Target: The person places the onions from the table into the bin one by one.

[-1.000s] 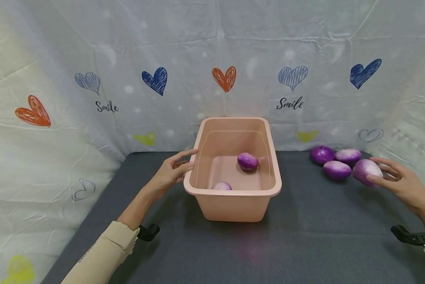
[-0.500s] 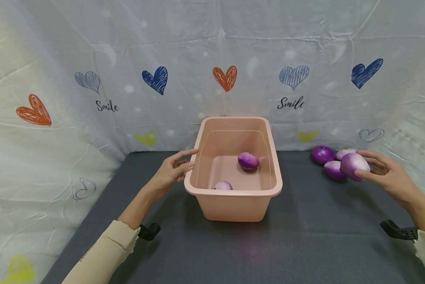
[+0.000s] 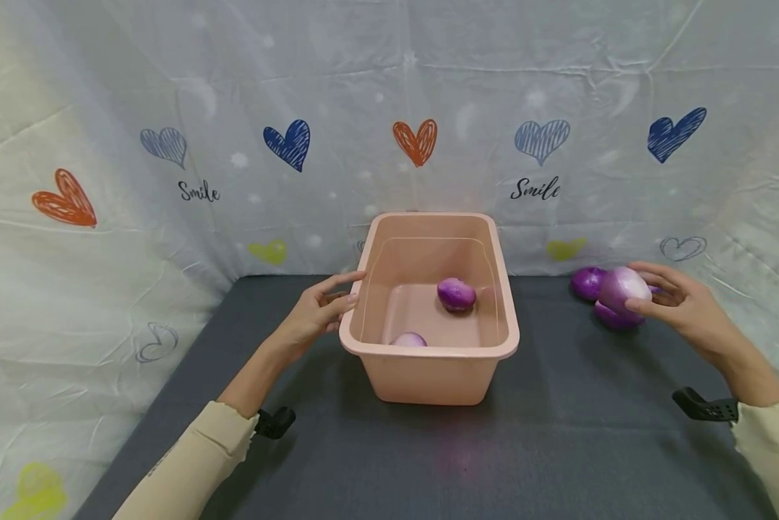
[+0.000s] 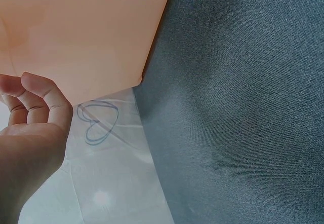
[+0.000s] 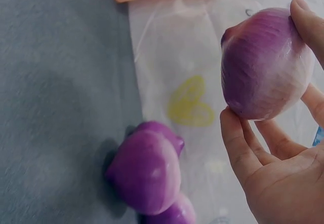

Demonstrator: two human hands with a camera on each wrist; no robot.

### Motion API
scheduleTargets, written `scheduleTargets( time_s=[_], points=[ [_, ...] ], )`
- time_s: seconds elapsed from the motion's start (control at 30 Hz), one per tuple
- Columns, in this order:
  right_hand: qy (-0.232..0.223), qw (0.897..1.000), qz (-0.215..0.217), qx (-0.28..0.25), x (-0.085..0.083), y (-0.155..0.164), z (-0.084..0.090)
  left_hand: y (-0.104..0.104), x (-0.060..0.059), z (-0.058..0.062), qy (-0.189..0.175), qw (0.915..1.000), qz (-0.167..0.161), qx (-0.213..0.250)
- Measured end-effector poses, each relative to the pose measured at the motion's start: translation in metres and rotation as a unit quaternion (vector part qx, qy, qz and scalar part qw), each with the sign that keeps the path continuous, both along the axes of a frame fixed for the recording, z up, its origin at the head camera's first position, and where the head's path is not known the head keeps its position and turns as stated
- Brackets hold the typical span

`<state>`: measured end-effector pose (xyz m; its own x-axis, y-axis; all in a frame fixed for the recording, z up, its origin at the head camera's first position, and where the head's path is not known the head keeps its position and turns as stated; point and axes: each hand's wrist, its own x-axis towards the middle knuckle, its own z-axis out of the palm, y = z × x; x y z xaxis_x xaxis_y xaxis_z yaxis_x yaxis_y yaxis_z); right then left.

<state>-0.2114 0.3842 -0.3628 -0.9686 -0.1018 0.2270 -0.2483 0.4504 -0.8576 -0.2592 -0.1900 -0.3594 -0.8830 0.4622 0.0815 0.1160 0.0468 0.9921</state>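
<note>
A dark grey fabric-covered surface (image 3: 558,433) fills the lower frame, backed by a white heart-printed cloth backdrop (image 3: 233,108). At right, the right hand (image 3: 682,310) cups a purple-white onion (image 3: 623,287) aloft; the left hand (image 3: 314,314), fingers relaxed, touches the central pink plastic tub (image 3: 428,375).

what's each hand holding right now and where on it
The right hand holds a purple onion, fingertips and thumb pinching its rounded sides, lifted above the table. The left hand holds nothing; it rests against the tub's left rim.
</note>
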Motion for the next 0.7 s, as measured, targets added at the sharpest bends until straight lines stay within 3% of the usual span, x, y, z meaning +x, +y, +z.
scheduleTargets(
  time_s=[0.3, 0.53, 0.7],
  points=[
    [0.03, 0.998, 0.036, -0.033, -0.01, -0.02, 0.011, -0.001, 0.0, -0.001, 0.001, 1.0, -0.004, 0.003],
    [0.013, 0.997, 0.046, -0.054, -0.018, -0.041, 0.019, -0.001, 0.0, -0.002, 0.004, 1.0, 0.001, 0.001],
    [0.028, 0.997, 0.053, -0.047, -0.024, -0.054, 0.025, 0.0, 0.0, -0.001, 0.002, 1.0, 0.0, 0.0]
  ],
)
